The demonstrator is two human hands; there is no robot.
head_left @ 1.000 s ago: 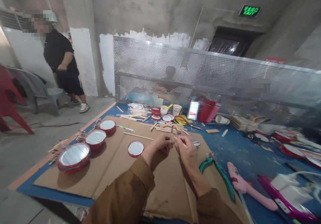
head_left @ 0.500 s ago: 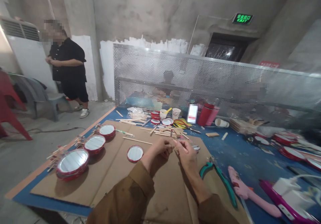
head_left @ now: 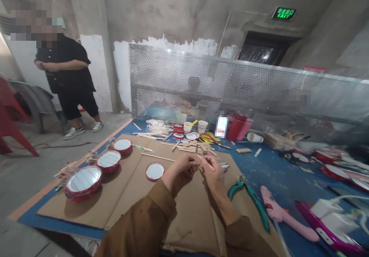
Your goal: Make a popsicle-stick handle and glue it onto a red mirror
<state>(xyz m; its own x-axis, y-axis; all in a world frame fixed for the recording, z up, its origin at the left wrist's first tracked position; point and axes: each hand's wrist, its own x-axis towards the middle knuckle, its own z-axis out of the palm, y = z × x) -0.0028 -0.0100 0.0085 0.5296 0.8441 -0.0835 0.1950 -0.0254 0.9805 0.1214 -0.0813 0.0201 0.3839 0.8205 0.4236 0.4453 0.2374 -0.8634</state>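
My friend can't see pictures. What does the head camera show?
Both hands, left hand and right hand, pinch a thin wooden stick above brown cardboard. Red-rimmed round mirrors lie left; teal pliers lie right.

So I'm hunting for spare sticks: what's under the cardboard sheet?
The cardboard lies on a blue table that shows around its edges. What lies between them is covered. Loose sticks lie on top, at the far edge.
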